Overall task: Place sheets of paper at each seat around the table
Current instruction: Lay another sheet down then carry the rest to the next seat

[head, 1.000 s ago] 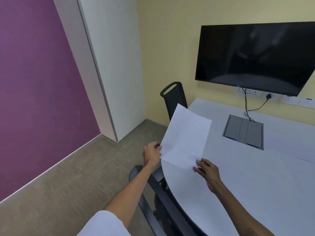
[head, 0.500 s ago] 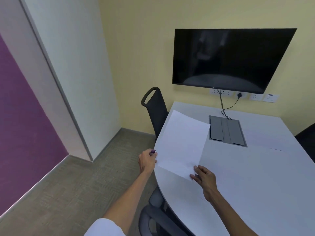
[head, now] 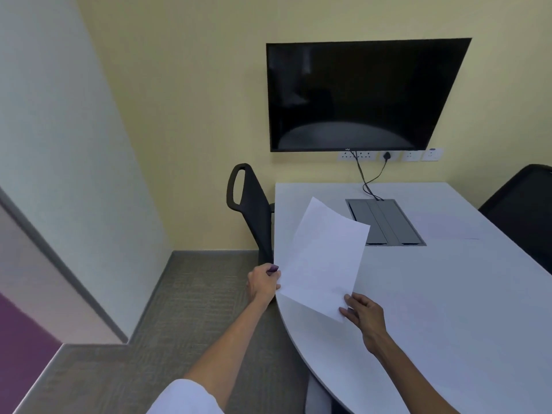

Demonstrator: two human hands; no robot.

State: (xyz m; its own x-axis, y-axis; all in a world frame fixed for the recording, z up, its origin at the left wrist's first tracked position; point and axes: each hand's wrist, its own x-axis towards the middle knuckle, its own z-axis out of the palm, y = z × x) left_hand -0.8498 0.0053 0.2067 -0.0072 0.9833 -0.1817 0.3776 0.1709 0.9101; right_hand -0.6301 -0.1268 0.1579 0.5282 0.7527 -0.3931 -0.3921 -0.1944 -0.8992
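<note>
A white sheet of paper [head: 324, 258] is held tilted just above the left part of the white table [head: 448, 309]. My left hand [head: 263, 283] grips the sheet's near-left corner at the table's edge. My right hand [head: 363, 312] pinches its near-right corner over the tabletop. A black chair [head: 252, 210] stands at the table's far-left side. Another black chair [head: 525, 207] shows at the right edge. A faint sheet [head: 442, 225] seems to lie flat on the table in front of that right chair.
A grey cable hatch [head: 383, 222] is set into the table's middle, with black cables running up to wall sockets [head: 388, 156]. A dark screen [head: 358, 94] hangs on the yellow wall. Carpeted floor [head: 185, 309] runs along the table's left side, bounded by a white wall.
The view has swung right and moved forward along the table. The near chair below has dropped out of sight. Both hands keep hold of the sheet, now nearer the far-left chair.
</note>
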